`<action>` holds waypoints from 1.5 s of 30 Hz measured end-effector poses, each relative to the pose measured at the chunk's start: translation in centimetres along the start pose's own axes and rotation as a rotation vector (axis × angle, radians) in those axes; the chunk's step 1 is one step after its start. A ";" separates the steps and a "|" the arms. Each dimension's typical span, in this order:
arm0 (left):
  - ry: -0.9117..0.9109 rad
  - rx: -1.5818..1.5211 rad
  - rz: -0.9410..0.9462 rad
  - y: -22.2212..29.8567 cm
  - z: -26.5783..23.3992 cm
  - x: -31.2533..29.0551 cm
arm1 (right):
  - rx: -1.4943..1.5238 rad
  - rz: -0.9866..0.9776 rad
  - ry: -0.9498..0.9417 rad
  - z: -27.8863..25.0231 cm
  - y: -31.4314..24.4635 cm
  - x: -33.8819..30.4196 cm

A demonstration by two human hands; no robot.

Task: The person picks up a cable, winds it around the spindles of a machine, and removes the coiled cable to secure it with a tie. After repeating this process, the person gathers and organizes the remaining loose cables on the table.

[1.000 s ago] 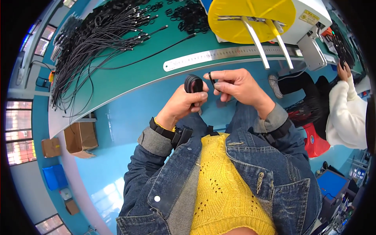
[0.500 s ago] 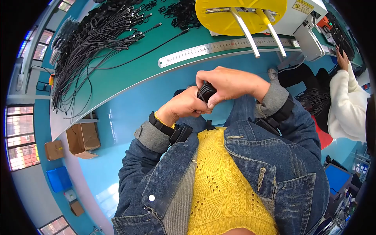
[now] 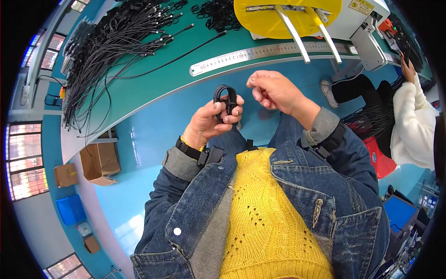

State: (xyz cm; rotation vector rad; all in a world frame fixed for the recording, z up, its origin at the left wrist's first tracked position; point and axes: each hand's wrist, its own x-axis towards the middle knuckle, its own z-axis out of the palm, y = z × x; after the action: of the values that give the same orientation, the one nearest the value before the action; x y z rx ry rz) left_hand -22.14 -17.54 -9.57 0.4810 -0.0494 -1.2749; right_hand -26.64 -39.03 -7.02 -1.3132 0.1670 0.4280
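In my left hand (image 3: pixel 204 122) is a small coil of black cable (image 3: pixel 225 94), gripped between thumb and fingers and standing up as a loop. Across the middle of the loop runs a dark band or strap, too small to make out well. My right hand (image 3: pixel 275 94) is off to the right of the coil, apart from it, with loosely bent, separated fingers and nothing visible in them. Both hands are in front of the near edge of the green table (image 3: pixel 153 86).
A heap of black cables (image 3: pixel 107 56) covers the table's left side, beside a pile of black loops (image 3: pixel 218 16). A steel ruler (image 3: pixel 223 59) lies along the edge. A machine with a yellow disc (image 3: pixel 278 23) has protruding rods. At right sits a person in a white sleeve (image 3: pixel 411 125).
My right hand has let go of the coil and moved away to the right. My left hand has turned, so the loop now shows upright.
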 end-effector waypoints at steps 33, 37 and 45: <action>0.401 0.456 -0.134 -0.1 1.9 -0.9 | -1.155 -0.722 0.261 4.2 4.0 2.5; 0.465 0.553 -0.171 0.2 1.8 -0.3 | -1.254 -0.618 0.181 4.0 2.9 2.5; 0.444 0.547 -0.179 -0.7 0.7 0.2 | -0.987 -0.538 0.275 4.6 6.2 2.2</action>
State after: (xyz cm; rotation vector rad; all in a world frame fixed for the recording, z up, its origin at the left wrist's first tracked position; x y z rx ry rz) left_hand -22.95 -18.09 -9.25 1.2548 0.0206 -1.2972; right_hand -27.64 -33.02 -12.17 -2.3001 -0.2065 -0.1847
